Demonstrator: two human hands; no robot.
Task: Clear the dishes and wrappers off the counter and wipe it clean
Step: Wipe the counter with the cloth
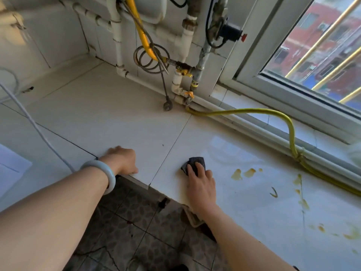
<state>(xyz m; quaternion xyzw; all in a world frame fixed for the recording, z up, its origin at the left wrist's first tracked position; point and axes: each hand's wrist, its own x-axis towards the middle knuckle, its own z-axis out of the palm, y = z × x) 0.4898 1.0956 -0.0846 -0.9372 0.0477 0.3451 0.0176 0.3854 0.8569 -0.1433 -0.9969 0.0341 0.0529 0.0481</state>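
Right hand (201, 184) – fingers flat, pressing dark cloth (195, 162) on counter (117, 118); left hand (122, 160) – relaxed, empty, resting at counter edge.

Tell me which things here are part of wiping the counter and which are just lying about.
Job: dark cloth under the right hand; counter; yellow-brown stains.
Lying about: yellow hose; white cable; coiled wire; pipes.
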